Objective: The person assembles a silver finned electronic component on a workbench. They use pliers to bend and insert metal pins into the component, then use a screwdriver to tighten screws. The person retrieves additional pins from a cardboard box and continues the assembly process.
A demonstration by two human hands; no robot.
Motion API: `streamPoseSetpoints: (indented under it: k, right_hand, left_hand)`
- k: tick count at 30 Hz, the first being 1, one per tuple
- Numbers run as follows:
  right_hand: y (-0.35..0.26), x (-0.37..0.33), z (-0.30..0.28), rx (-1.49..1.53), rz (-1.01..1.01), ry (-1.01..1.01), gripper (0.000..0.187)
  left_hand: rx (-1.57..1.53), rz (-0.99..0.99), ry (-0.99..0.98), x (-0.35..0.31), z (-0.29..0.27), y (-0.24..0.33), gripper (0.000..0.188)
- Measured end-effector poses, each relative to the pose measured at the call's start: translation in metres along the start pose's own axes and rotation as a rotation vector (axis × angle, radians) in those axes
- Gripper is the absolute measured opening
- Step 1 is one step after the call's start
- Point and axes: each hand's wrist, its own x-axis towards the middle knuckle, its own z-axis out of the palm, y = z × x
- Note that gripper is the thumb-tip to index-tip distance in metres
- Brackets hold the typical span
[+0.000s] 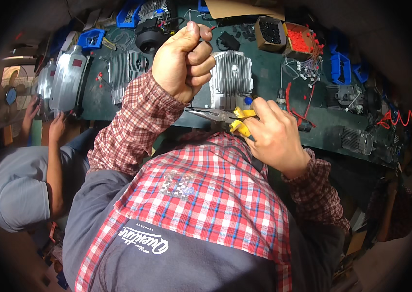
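Observation:
My left hand is raised over the bench, closed in a fist with the thumb on top. A thin wire seems to run through it: a reddish end shows beside the thumb, and a short dark length comes out below, near the pliers' tips. Most of it is hidden by the fingers. My right hand is closed around the yellow handles of long-nose pliers. Their jaws point left, just under my left wrist. Beyond the pliers lies a finned metal housing on the green bench.
On the green bench stand boxes of black parts and red caps, blue bins, another finned housing and a power screwdriver. A co-worker in grey handles a silver casing at the left.

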Motion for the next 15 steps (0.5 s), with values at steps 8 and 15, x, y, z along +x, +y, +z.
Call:
streamPoseSetpoints:
  k: [8,15]
  right_hand:
    - [0.003,-0.001,0.004,0.232,0.052,-0.077,0.016]
    - [0.008,-0.005,0.008,0.615,0.217,-0.320,0.021]
  left_hand:
    - [-0.022,-0.043,0.003,0.000,0.000,-0.001,0.029]
    - [0.407,0.034,-0.302,-0.018,0.024,-0.017,0.035]
